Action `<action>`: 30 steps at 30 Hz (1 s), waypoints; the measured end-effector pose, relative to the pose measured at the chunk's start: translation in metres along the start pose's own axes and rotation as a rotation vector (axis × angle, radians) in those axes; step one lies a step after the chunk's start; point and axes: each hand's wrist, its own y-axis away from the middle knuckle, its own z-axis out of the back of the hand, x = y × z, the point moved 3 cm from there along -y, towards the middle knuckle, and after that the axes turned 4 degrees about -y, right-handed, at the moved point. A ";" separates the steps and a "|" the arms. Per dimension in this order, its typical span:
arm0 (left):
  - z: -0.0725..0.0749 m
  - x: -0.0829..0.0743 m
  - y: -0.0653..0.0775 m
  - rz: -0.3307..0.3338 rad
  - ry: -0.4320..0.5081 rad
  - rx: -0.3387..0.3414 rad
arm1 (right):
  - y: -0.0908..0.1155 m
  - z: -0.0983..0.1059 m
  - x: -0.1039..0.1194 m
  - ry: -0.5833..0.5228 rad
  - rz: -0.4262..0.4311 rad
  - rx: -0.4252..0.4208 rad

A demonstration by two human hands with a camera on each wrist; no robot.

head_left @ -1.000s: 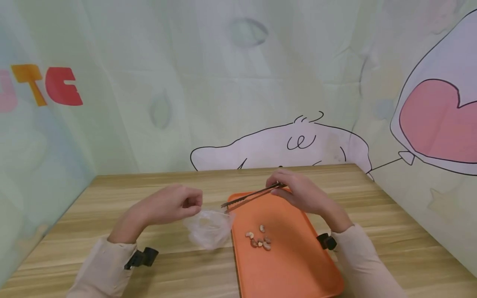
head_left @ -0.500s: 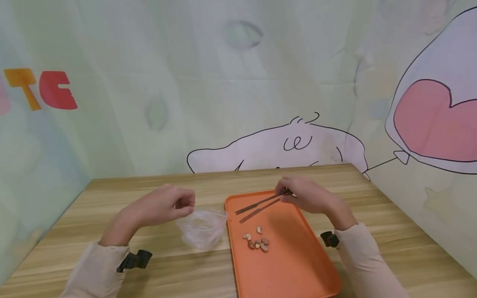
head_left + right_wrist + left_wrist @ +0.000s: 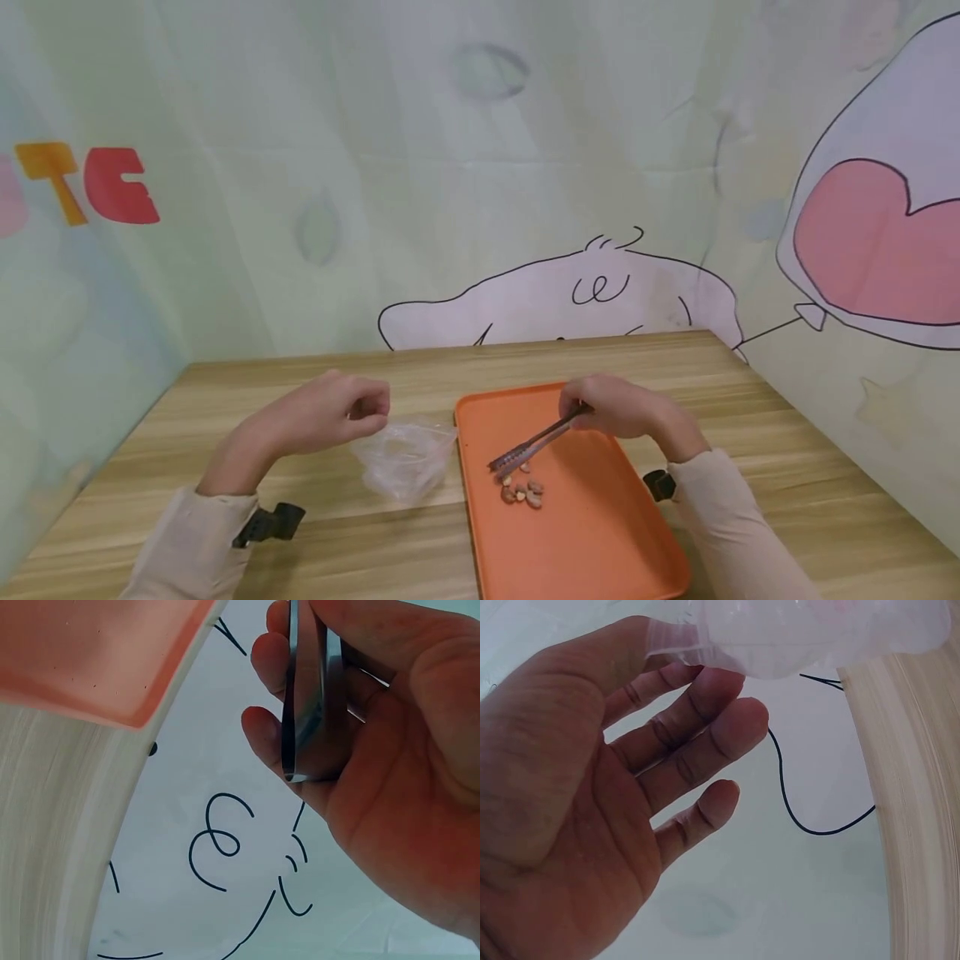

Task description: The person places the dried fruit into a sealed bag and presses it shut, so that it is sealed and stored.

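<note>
My left hand (image 3: 330, 412) pinches the edge of a clear plastic bag (image 3: 408, 462) between thumb and fingers, and the bag hangs down with its mouth gaping, left of the tray. In the left wrist view the bag (image 3: 825, 634) shows at the thumb and fingertips. Metal tongs (image 3: 536, 443) are in my right hand (image 3: 618, 408), gripped near their bent end, which shows in the right wrist view. The tong tips point down and left, right over several small curved nuts, like cashews (image 3: 532, 497), on the orange tray (image 3: 577, 542). The tips partly cover the nuts at the back of the group.
The tray lies on a wood-grain table (image 3: 375, 550), reaching toward the front edge of the view. A printed cloth backdrop (image 3: 450, 167) stands behind and beside the table. Each wrist wears a small black camera (image 3: 272, 525).
The tongs have swung from beside the bag's mouth, rightward and down to the nuts on the tray, first spreading, then narrowing. My left hand still holds the bag in about the same place.
</note>
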 end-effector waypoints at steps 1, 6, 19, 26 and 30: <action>0.000 0.000 0.001 0.002 0.002 0.000 | 0.000 0.000 -0.001 -0.004 -0.002 0.008; 0.001 0.001 0.002 0.007 0.010 0.006 | 0.003 0.002 -0.005 -0.027 -0.006 0.035; 0.002 0.002 0.002 -0.019 -0.019 -0.022 | 0.008 0.005 -0.004 -0.043 -0.004 0.072; 0.001 0.000 0.002 -0.022 -0.030 -0.021 | 0.007 0.009 0.004 -0.019 0.039 -0.009; 0.001 -0.001 0.001 -0.010 -0.031 -0.015 | 0.007 0.014 0.012 -0.009 0.072 -0.082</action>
